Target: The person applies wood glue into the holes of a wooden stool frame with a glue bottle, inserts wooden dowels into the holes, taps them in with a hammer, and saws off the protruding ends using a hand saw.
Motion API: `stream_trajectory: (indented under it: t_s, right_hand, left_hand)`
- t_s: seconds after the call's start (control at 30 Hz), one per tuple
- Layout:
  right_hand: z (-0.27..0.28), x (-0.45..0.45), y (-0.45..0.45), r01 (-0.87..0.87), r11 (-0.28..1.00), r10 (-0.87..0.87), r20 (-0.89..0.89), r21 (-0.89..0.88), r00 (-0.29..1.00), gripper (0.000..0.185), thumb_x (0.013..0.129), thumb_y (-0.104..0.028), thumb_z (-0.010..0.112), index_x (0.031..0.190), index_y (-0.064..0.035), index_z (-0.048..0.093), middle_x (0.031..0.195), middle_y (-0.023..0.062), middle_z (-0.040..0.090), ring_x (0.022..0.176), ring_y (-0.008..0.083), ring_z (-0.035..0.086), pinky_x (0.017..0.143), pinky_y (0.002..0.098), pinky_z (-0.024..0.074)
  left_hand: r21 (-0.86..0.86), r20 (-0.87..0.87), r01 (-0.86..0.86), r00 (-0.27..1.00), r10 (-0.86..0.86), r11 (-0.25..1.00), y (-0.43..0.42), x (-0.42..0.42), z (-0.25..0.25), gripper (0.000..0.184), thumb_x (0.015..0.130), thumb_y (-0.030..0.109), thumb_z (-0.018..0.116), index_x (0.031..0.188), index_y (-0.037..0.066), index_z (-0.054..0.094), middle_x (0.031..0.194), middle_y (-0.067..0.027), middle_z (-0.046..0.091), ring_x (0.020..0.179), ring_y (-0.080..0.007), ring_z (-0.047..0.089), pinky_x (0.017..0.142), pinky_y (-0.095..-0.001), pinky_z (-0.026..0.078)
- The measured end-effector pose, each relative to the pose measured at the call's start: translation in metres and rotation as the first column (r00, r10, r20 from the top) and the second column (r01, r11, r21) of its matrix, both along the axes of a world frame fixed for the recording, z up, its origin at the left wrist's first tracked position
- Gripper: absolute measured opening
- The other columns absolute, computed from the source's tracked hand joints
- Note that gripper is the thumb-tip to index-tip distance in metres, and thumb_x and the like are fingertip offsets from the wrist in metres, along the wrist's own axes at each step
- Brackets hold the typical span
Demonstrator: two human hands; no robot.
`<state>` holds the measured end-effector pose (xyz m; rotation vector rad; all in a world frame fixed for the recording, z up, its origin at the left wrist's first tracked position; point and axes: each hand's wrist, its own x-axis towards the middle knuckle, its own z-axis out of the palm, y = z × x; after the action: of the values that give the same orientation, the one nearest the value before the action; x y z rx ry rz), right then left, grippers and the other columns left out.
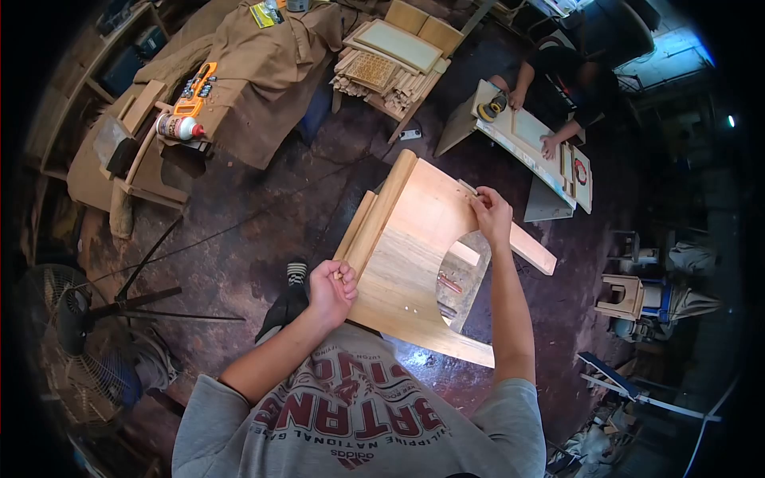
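In front of me is a pale wooden panel (406,263) with a large curved cutout on its right side and a thick rounded rail (381,219) along its left edge. My left hand (333,293) is closed beside the lower end of that rail, and a small tan wooden piece (339,276) shows between its fingers. At the panel's upper right edge, my right hand (492,215) has its fingertips pressed together near small dark holes. Whatever those fingertips pinch is too small to make out. Two white specks lie on the panel's lower part.
A co-worker (570,84) handles panels at a white worktable (526,151) with a yellow sander (492,108). Stacked wood pieces (390,68) stand at the back. A glue bottle (180,127) and orange bit case (196,89) are at left, above a standing fan (76,319).
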<state>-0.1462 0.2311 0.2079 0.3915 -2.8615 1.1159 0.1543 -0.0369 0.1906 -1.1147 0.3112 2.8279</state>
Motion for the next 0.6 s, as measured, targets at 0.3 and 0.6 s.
stream_trajectory:
  t_s: [0.3, 0.6]
  right_hand:
    - [0.004, -0.008, -0.014, -0.149, 0.954, 0.185, -0.116, 0.262, 0.976, 0.018, 0.089, -0.017, 0.072, 0.1, -0.0057, 0.079, 0.097, 0.0168, 0.076, 0.089, 0.0371, 0.074, 0.083, 0.0448, 0.0576]
    - [-0.006, -0.011, -0.028, -0.161, 0.745, 0.396, -0.236, 0.647, 0.887, 0.008, 0.087, -0.01, 0.067, 0.084, -0.0061, 0.074, 0.085, 0.0153, 0.072, 0.083, 0.0347, 0.072, 0.076, 0.0462, 0.0587]
  left_hand:
    - [0.044, -0.019, 0.001, 1.0, 0.0, 0.999, -0.004, 0.001, -0.005, 0.018, 0.095, 0.026, 0.054, 0.084, 0.013, 0.05, 0.075, -0.0016, 0.049, 0.058, -0.0149, 0.043, 0.055, -0.0296, 0.035]
    - [-0.009, -0.001, 0.012, 1.0, -0.012, 1.0, -0.003, -0.001, -0.007, 0.017, 0.095, 0.026, 0.053, 0.085, 0.013, 0.05, 0.075, -0.0019, 0.05, 0.057, -0.0136, 0.04, 0.054, -0.0285, 0.033]
